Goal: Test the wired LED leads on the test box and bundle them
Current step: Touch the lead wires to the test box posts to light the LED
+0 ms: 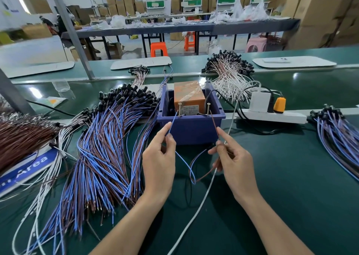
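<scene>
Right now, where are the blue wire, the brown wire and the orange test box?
blue wire (173, 122): head view, straight stretch below its tip.
brown wire (214, 126): head view, straight stretch below its tip.
orange test box (189, 93): head view, taped top face.

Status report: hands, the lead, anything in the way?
Left hand pinches blue wire, tip at left screw. Right hand pinches brown wire, tip at right screw. White cable runs under right hand.

Forearms extended forward; left grip (158, 161), right grip (235, 163) pinched thumb-to-forefinger; rest seemingly curled.
</scene>
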`<state>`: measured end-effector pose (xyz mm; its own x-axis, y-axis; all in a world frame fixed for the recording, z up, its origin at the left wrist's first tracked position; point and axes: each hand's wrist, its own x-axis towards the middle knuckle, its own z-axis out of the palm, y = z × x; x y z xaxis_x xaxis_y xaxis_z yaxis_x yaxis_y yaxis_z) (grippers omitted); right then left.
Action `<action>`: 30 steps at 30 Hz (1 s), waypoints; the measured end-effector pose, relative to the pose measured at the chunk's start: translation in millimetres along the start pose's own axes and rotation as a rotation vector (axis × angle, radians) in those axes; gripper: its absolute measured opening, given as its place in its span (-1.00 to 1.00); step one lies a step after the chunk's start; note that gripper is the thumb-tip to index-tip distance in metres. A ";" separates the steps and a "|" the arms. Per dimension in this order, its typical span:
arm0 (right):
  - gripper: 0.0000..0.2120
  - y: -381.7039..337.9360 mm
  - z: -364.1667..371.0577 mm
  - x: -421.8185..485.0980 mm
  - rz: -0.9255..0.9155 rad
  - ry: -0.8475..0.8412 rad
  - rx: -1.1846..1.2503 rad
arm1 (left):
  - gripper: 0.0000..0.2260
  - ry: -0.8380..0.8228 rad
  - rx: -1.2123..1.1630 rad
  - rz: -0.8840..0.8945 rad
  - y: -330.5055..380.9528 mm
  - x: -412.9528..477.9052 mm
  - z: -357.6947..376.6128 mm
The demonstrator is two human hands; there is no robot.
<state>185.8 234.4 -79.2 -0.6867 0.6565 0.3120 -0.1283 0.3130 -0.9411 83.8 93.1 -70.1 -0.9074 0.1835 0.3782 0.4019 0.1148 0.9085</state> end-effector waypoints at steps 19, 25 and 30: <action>-0.59 3.0 -0.3 0.4 0.021 -0.020 -0.009 | -0.70 -0.022 0.005 -0.013 -0.2 -0.2 0.6; -0.61 1.9 -0.5 0.0 0.022 -0.023 -0.006 | -0.70 -0.028 0.010 -0.007 0.2 0.5 0.7; -0.63 4.0 -0.1 0.4 0.035 -0.021 0.004 | -0.70 -0.029 0.022 0.001 0.6 0.4 0.2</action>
<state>185.1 236.0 -82.8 -0.7057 0.6525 0.2759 -0.1067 0.2871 -0.9519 83.7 93.4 -69.4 -0.9032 0.2114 0.3735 0.4055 0.1355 0.9040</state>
